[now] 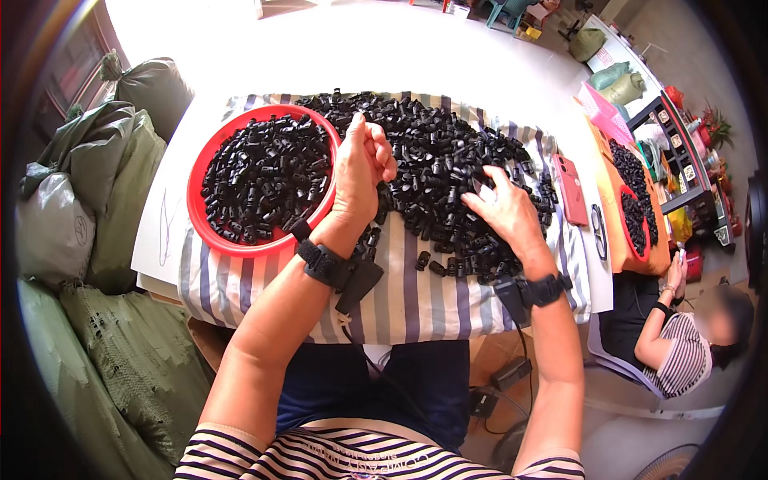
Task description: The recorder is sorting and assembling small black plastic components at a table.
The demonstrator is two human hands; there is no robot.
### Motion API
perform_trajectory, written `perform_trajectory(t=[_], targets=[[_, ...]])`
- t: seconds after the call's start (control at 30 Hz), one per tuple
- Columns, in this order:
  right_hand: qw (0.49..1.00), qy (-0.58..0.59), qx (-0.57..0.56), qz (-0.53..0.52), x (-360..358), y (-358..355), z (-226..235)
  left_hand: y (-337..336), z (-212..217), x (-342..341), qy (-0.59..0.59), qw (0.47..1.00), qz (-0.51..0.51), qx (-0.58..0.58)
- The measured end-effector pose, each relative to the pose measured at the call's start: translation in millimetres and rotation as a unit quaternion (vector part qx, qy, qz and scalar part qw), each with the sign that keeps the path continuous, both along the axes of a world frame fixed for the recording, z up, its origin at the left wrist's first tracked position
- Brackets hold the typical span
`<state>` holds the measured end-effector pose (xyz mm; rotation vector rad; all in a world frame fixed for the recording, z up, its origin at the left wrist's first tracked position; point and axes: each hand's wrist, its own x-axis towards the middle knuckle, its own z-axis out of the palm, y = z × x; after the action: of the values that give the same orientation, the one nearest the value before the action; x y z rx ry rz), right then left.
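**Both my hands at the black pieces, basin at left, loose heap at right**

At my far left, bulging green sacks (132, 352) are stacked beside the table (154, 256), with a pale bag (56, 228) among them. On the table a striped cloth (404, 312) lies under my work. Toward its left end sits a round red basin (254, 250), well filled with small black pieces (264, 176).

My left hand (360, 172) stands edge-on at the basin's right side, thumb up and fingers curled loosely inward; I cannot tell whether a piece lies inside them. A black strap (322, 262) circles that wrist.

Right of the basin, more of the same pieces spread over the cloth in a broad heap (432, 152), a few lying apart at its near edge. My right hand (512, 212) reaches into the heap's right part, thumb and fingers parted among the pieces; whether I pinch one, I cannot tell. This wrist wears a black strap too.

Farther right lie a red phone (570, 190) and dark-rimmed glasses (596, 216). Beyond them, an orange surface (604, 192) bears more black pieces, and a co-worker in a striped top (680, 356) sits with hands (676, 272) held together.
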<state>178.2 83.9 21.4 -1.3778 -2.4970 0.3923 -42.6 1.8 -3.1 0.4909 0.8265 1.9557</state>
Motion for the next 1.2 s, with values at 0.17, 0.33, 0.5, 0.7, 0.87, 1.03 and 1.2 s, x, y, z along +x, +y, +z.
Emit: perform_trajectory(t=[0.17, 0.33, 0.5, 0.7, 0.87, 1.03, 1.2], targets=[[0.995, 0.073, -0.01, 0.06, -50, 7, 3, 0, 3, 0, -0.005, 1.0, -0.003, -0.003], [0.989, 0.135, -0.024, 0.055, -65, 3, 14, -1, 5, 0, 0.002, 0.999, 0.004, -0.044], [0.988, 0.15, 0.004, 0.024, -57, 1, 5, -3, 6, 4, 0.056, 0.997, -0.012, -0.05], [0.979, 0.169, 0.098, 0.05, -51, -6, 15, -3, 8, 8, 0.088, 0.995, -0.029, -0.039], [0.984, 0.089, 0.119, 0.1, -52, -9, 5, -4, 8, 9, 0.083, 0.994, -0.057, -0.035], [0.985, 0.046, 0.135, 0.101, -54, -6, -8, -4, 9, 11, 0.092, 0.988, -0.123, -0.025], [0.975, 0.188, 0.071, 0.094, -56, -9, 3, -4, 13, 12, 0.098, 0.986, -0.134, -0.011]])
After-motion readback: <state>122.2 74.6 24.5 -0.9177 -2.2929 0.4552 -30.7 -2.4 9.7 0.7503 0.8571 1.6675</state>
